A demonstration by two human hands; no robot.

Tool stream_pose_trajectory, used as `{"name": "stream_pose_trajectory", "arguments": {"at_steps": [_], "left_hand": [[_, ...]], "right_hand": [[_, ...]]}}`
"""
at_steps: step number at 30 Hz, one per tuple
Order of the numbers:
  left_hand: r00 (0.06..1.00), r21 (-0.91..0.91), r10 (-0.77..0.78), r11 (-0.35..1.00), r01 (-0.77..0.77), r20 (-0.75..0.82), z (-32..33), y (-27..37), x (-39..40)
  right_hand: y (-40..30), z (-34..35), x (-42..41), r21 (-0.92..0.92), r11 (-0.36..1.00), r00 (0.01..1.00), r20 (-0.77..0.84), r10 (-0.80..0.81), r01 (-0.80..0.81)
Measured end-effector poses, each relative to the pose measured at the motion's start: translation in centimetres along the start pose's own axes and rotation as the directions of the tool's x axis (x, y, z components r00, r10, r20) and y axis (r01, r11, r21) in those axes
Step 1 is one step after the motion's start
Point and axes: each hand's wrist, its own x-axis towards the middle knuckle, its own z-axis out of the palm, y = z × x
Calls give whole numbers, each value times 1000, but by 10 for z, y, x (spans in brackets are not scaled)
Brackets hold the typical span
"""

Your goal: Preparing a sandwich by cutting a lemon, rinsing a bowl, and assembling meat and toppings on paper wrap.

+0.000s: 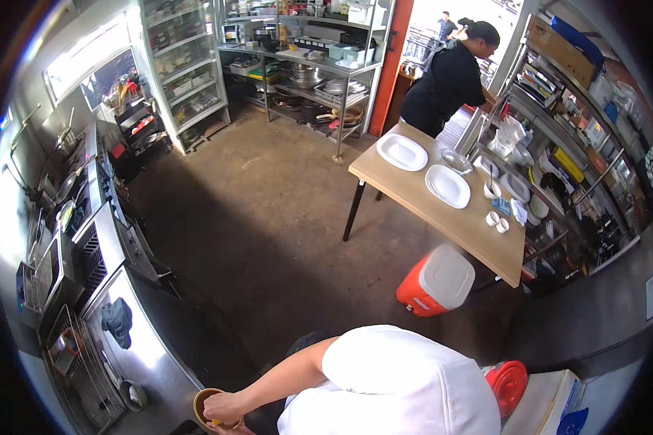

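Note:
At the bottom edge, my right hand (pixel 223 408) reaches down into a yellow-brown bowl (pixel 198 409), its fingers closed on a small yellow thing (pixel 216 421) I cannot name. My left hand (pixel 234 429), mostly cut off by the picture's edge, grips the bowl's near side. The bowl's contents are hidden. Beside it runs a stainless steel counter (pixel 163 370) with a dark cloth (pixel 117 322) and a small round pan (pixel 134 394). My white sleeve and shirt fill the lower middle.
A stove (pixel 95 185) stands along the left wall. Past the floor are a wooden table (pixel 441 217) with white oval plates (pixel 402 152), a red cooler (pixel 436 280), and metal shelving (pixel 305 54). A person in black (pixel 446 81) stands by the doorway, hands at the right shelves (pixel 566 125).

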Motion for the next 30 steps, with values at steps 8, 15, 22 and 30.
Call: {"name": "stream_pose_trajectory", "arguments": {"at_steps": [8,15,22,30], "left_hand": [[997,-7,-41,999,41,64,28,-4,11],[996,-57,-47,997,51,73,24,-5,-4],[952,-192,43,976,-105,-302,-22,26,-75],[886,-350,132,885,-308,-445,-122,28,-96]], "right_hand": [[10,-43,0,-38,982,983,5,184,-183],[10,-31,6,-126,972,980,-7,198,-197],[7,38,30,-252,956,983,134,-122,153],[-65,53,79,218,942,899,304,-315,256]]}}
